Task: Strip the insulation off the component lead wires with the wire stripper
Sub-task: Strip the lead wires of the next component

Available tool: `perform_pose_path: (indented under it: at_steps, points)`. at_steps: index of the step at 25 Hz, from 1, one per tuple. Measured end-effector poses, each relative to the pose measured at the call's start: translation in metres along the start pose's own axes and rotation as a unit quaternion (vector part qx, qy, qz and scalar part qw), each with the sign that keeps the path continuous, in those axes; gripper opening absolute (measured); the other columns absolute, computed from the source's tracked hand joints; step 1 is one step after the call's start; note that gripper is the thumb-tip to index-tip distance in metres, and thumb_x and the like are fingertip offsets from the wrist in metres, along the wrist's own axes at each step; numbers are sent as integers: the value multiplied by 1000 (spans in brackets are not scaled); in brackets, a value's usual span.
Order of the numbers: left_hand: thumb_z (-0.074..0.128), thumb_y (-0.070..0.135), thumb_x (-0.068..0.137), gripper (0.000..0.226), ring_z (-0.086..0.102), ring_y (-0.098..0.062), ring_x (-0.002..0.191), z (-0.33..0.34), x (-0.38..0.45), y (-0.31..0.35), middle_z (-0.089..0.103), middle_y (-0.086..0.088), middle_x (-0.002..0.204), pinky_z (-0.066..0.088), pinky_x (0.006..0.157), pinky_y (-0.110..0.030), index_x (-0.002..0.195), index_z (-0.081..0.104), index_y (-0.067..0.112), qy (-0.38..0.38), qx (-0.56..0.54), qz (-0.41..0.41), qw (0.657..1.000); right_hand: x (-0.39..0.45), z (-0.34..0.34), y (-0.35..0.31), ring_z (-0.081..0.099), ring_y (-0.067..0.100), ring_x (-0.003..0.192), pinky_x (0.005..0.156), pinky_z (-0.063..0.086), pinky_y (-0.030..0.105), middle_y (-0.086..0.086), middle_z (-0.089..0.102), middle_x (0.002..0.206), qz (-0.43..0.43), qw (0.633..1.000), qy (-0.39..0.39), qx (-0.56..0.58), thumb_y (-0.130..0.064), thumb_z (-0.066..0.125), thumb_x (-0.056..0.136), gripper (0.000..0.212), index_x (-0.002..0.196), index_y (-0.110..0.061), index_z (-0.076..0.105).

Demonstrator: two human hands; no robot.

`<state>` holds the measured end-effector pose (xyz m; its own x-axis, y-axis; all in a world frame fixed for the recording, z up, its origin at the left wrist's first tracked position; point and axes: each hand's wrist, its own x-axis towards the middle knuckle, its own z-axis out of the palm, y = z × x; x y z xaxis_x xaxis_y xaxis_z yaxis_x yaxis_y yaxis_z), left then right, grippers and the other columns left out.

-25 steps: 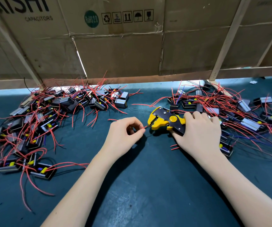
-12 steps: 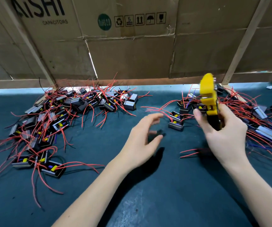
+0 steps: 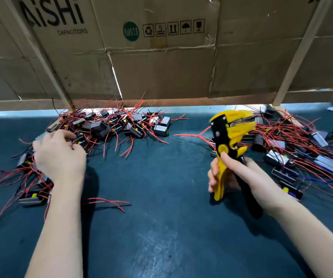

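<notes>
Right hand [image 3: 247, 177] clamped upright wire stripper [image 3: 228, 141], kept ready | left hand [image 3: 58, 155] fingers curled into left component pile [image 3: 109, 125], grip unclear, likely fetching next piece

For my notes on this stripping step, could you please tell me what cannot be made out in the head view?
- Whether the left hand has already picked a component: its fingers curl into the left pile, hidden by the hand's back and motion blur.
- Whether a wire sits in the wire stripper head: blurred, with red wires behind it.
- Which leads are stripped: tips too small.
- Right pile: cut off by the frame edge.
</notes>
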<state>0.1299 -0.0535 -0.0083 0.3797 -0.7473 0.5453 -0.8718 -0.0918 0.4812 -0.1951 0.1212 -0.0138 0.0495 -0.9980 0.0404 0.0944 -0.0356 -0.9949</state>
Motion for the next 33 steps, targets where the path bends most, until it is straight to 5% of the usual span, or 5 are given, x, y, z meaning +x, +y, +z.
perform_pose_path:
  at_steps: [7,12,20,28,33]
  points:
    - [71,8,75,33,44,-42,116,11,-3,-6,60,-23,119,34,94,-46,108,69,5,-129,185,29,974,1,-18,2,61,25,67,66,52,38,7,62,69,-73,966,158,-189,-61,68,78,55,76,-6,59]
    - [77,8,72,46,43,-44,118,15,-6,-3,59,-27,121,31,96,-47,111,56,-3,-111,169,12,979,3,-44,12,54,32,68,60,41,39,2,51,66,-112,706,328,-618,-42,73,82,38,72,-17,46]
    - [76,23,76,16,40,-41,116,11,-5,-3,62,-24,114,29,95,-44,89,75,15,-103,179,18,978,2,-21,4,62,29,78,71,49,40,11,66,79,-180,958,134,-177,-47,58,91,42,81,-7,64]
    - [76,38,79,15,56,-23,100,4,-35,51,73,5,84,30,91,-36,81,67,27,-222,-41,114,967,0,-13,-1,69,30,79,67,53,30,9,67,79,-95,984,92,-120,-47,61,77,50,91,1,62]
    - [76,19,84,5,69,-22,75,6,-76,85,75,-3,77,53,78,-36,85,75,14,-447,-301,174,824,-2,-14,-5,72,25,87,77,54,38,12,73,89,-39,987,92,-130,-50,63,76,48,95,-6,69]
